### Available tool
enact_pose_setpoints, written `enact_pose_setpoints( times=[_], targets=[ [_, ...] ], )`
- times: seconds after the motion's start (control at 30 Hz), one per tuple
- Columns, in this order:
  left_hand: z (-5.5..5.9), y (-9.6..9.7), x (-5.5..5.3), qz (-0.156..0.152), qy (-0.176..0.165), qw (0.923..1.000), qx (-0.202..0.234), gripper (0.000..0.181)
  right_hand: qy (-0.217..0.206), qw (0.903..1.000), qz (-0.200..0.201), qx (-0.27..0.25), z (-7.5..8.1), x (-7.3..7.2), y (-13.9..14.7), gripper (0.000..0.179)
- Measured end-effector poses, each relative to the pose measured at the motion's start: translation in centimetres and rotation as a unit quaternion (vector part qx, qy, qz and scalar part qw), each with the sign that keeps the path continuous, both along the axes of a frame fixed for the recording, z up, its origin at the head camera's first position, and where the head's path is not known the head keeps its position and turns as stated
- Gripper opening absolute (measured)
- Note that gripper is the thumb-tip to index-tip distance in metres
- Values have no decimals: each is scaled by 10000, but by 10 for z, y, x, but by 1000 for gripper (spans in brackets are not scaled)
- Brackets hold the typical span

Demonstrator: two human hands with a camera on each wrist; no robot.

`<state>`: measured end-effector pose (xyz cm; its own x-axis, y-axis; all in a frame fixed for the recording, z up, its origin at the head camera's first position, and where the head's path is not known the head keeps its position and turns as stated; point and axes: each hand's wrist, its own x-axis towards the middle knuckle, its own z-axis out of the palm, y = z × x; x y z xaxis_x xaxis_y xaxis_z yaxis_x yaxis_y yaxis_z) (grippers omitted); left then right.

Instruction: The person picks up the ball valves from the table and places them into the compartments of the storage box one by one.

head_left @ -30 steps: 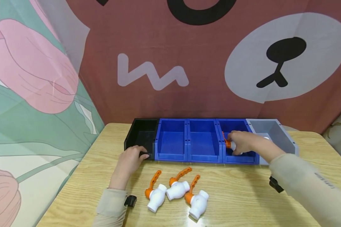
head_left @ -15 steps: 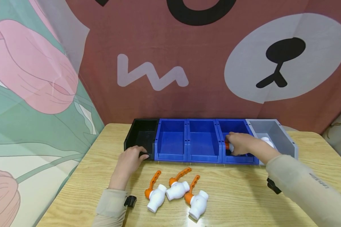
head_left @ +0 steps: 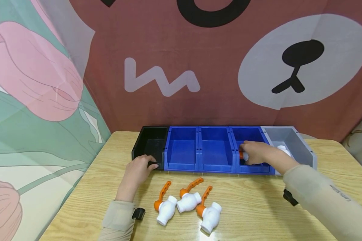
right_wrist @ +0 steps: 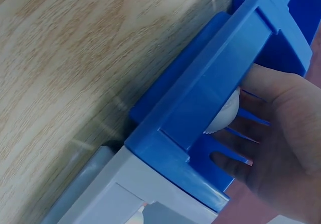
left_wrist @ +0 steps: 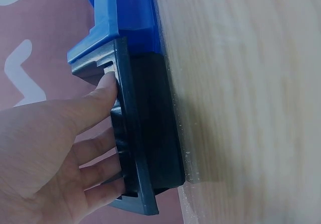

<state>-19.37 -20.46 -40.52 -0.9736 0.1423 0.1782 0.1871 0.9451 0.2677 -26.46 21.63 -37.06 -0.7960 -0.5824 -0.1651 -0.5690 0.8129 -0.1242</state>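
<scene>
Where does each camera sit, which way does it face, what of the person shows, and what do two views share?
Head: on the head, looking forward and down at the table, row of bins, three loose valves and backdrop; shows left hand, right hand, sleeves.
Left wrist: on that wrist, looking at the front edge of the black bin; shows the left hand resting there.
Right wrist: on that wrist, looking into the blue bin beside the gray bin; shows the right hand gripping a white valve.
Shared: head and right wrist both show that grip.

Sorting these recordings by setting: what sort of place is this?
Probably a staged tabletop workstation, likely indoors: a wood-grain table, a row of bins set side by side on it, and a cartoon-printed backdrop behind.
</scene>
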Motion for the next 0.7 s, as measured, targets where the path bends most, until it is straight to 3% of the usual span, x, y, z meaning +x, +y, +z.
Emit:
enact_pose_setpoints(
  times=[0.2,0.47,0.7],
  targets=[
    [0,0,1,-19,51,10000,18,16,-167,9998,-98,8,5,3,-1,43],
    [0,0,0,6,14,10000,13,17,-172,9991,-374,-84,14,12,2,34],
    [-1,-1,0,-20,12,10000,22,17,-189,9977,-647,57,17,24,3,41]
  ],
)
